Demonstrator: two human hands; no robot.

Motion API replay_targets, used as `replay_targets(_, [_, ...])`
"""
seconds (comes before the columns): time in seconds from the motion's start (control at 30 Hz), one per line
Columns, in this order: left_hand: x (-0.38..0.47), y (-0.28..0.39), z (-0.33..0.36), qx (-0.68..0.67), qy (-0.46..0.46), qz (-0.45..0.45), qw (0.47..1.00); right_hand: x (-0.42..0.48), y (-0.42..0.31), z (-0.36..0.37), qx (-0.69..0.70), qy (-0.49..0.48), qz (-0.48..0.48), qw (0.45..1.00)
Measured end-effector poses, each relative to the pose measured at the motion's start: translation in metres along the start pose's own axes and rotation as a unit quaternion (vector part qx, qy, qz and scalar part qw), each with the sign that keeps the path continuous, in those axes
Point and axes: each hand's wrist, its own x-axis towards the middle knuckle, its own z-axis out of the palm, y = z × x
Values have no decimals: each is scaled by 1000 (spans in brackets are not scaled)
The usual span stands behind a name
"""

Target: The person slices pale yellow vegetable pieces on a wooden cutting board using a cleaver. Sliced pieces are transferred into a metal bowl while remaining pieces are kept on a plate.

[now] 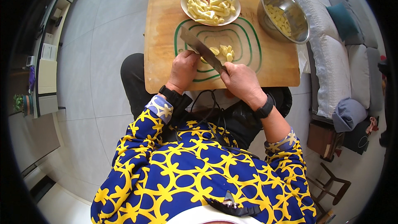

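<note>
My right hand [242,79] grips the handle of a broad-bladed kitchen knife [200,47], its blade slanting up and left above the cutting mat. My left hand [184,68] is curled close against the blade, its fingertips on a pale yellow vegetable piece [203,59] mostly hidden by fingers and blade. Just right of the blade, several cut pieces [228,52] lie on the translucent mat with green outlines [248,63]. Under the mat is a wooden board [161,15]. Peeled, finger-shaped pale yellow vegetables [199,9] fill a white plate [238,10] at the far edge.
A steel bowl [300,39] with cut pale yellow pieces [278,18] stands at the board's far right. Black cables [214,105] hang between my lap and the board. A grey sofa [335,68] lies to the right; a low cabinet [46,77] runs along the left.
</note>
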Motion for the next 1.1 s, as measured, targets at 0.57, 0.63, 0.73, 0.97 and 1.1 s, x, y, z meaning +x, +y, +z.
replay_targets(0.57, [0,-2,-2,-14,-3,8,1000,0,-3,4,26,1,13,1000])
replay_targets(0.63, [0,-2,-2,-7,1,8,1000,-3,-2,1,3,7,-8,1000])
replay_targets(0.73, [0,-1,-1,-5,-2,1,1000,0,-2,0,14,10,-20,1000])
replay_targets(0.97, [0,0,-3,-13,-5,-2,1000,12,-11,14,-9,11,11,1000])
replay_targets(1.1, [1,-1,-2,-19,-4,7,1000,4,-6,9,26,11,20,999])
